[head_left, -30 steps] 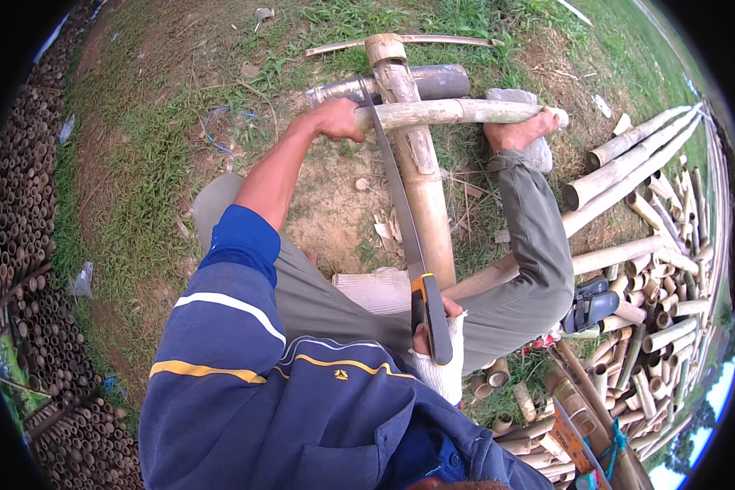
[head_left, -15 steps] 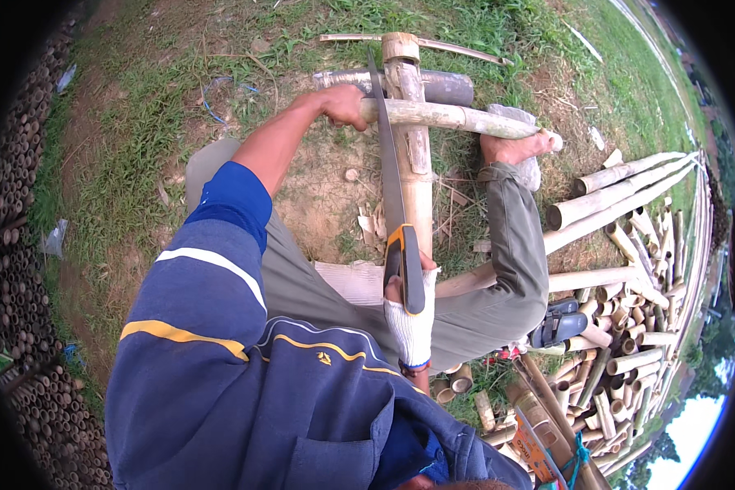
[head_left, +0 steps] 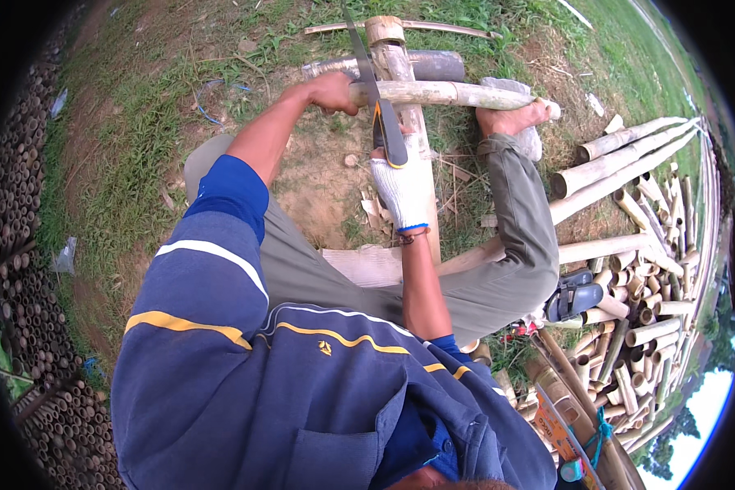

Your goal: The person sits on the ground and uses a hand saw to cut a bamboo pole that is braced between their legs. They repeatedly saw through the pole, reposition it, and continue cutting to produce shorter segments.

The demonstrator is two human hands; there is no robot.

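My bare left hand (head_left: 333,92) is closed round the left end of a bamboo pole (head_left: 433,93), which lies across an upright-looking bamboo post (head_left: 394,61). My right hand (head_left: 395,188), in a white knitted glove, grips the black and orange handle of a handsaw (head_left: 390,139). The saw's blade crosses the pole just right of my left hand, its tip pointing away past the post's top. Whether the teeth have cut into the pole cannot be made out. A bare foot (head_left: 510,120) presses on the pole's right end.
A dark cylinder (head_left: 437,65) lies behind the pole, and a grey stone (head_left: 531,143) sits by the foot. On the right are long bamboo poles (head_left: 612,167), heaped cut pieces (head_left: 629,327) and black sandals (head_left: 573,296). Stacked bamboo ends (head_left: 24,245) line the left.
My right hand has pushed the saw forward, away from my body, so its handle is now close to the pole. My left hand keeps its hold on the pole.
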